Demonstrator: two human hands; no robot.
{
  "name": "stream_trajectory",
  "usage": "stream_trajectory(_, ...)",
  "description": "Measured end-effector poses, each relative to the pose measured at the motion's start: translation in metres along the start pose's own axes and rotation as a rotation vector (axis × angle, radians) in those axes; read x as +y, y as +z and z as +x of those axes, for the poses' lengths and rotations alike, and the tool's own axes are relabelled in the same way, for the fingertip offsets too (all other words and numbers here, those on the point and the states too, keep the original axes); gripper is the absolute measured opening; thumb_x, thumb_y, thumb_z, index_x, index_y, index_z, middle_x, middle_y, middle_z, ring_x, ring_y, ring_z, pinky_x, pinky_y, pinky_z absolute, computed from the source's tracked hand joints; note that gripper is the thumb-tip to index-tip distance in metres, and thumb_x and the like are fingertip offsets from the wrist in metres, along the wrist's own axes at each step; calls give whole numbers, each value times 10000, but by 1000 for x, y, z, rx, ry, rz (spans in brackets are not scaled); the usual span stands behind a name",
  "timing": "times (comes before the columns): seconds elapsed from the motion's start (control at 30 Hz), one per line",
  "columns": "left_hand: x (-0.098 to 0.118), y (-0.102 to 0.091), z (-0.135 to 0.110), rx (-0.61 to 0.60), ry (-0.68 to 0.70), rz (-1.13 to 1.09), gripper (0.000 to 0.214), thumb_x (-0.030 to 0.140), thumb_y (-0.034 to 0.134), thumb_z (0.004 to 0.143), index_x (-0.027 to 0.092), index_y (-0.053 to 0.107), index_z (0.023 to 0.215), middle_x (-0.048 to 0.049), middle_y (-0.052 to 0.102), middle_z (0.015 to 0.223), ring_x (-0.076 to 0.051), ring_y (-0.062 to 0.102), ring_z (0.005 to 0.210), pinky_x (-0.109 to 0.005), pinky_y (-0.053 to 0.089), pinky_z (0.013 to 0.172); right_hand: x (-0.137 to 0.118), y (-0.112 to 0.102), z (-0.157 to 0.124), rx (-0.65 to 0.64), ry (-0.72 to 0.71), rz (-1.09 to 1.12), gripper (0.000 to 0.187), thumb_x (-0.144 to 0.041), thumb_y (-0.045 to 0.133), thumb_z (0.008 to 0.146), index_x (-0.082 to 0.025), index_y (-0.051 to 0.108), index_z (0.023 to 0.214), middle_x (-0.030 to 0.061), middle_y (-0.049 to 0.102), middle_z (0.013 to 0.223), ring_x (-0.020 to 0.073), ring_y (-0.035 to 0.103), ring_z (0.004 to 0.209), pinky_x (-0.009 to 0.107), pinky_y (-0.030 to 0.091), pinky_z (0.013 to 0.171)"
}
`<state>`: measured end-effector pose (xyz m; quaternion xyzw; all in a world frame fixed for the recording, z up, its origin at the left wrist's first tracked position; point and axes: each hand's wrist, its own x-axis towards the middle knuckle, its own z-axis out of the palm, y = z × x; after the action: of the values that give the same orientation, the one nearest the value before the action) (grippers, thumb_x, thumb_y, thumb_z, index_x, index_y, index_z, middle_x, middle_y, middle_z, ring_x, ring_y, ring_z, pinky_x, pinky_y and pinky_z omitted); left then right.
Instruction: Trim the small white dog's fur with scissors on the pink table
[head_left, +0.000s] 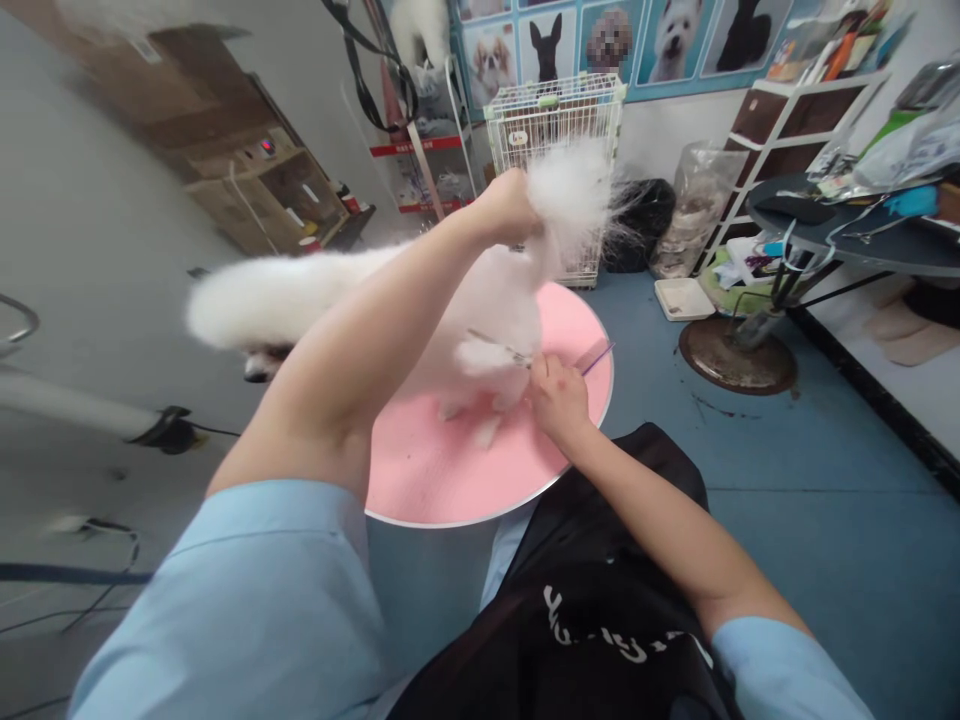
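Observation:
A small white fluffy dog (315, 290) stands on a round pink grooming table (450, 470), its head at the left. My left hand (506, 205) is closed around the dog's raised tail (570, 190), holding it up. My right hand (559, 395) is closed on a pair of scissors (510, 352) whose blades point left into the fur of the dog's hind leg. A thin purple comb (596, 357) sticks out from the same hand toward the right. I wear a light blue shirt and a black apron.
A white wire cage (555, 130) stands behind the table under dog posters. At right a dark round table (862, 235) on a metal base (739, 355) carries tools. Bags (694, 210) and shelves line the far wall. The floor is blue.

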<state>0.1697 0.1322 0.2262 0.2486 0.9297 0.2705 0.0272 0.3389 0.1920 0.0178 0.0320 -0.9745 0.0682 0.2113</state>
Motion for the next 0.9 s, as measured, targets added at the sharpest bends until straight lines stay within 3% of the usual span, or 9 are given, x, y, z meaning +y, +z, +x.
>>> stream_trajectory(0.07,1,-1,-2,41,-1,52,131,21,612,649,143,605,698,-28,531,636,-187,509,875,-375,443,835,1,-4,1,-37,-7,11,192,-111,475,905,-111,633,1013,125,613,882,214,559,748,334,413,727)
stream_trajectory(0.23,-4,-1,1,31,6,33,196,90,649,638,110,684,830,-48,523,654,-277,556,1042,-391,444,878,2,-9,2,3,-32,9,253,-216,544,908,-81,633,1103,183,625,989,272,577,862,403,432,823)
stream_trajectory(0.33,-8,-1,3,28,6,28,232,120,691,646,101,697,877,-53,531,646,-272,530,1036,-400,439,905,4,-10,4,-65,-41,16,303,-120,466,916,-97,621,1176,142,628,939,217,564,755,343,423,741)
stream_trajectory(0.5,-9,-2,4,16,15,-10,302,142,684,654,83,697,949,-78,580,712,-285,551,1042,-418,456,923,6,-19,10,-47,-43,-17,297,-240,532,917,-82,624,1152,175,624,1001,279,598,877,396,439,819)
stream_trajectory(0.63,-7,-3,2,26,38,-19,334,111,660,646,68,684,976,-94,608,796,-297,600,1056,-397,492,908,9,-27,14,-152,-57,16,296,-131,494,904,-127,615,1174,141,627,1005,225,599,787,342,440,732)
stream_trajectory(0.7,-6,-4,1,31,43,-15,356,98,663,645,66,679,999,-99,618,816,-302,610,1062,-389,507,900,11,-29,17,-136,-55,19,268,-190,544,899,-122,624,1146,152,625,1010,243,603,819,360,448,760)
stream_trajectory(0.8,-6,-5,0,36,51,-14,333,64,659,633,66,677,965,-108,626,820,-312,615,1063,-396,520,905,14,-33,22,-83,-70,-4,267,-242,589,887,-93,631,1104,185,625,1016,288,611,890,409,450,819)
stream_trajectory(0.9,-8,-5,2,39,65,-13,258,42,640,618,81,671,872,-112,635,825,-311,615,1060,-408,523,929,17,-37,25,-159,-81,4,270,-138,518,899,-106,611,1150,166,635,1023,233,616,806,355,444,745)
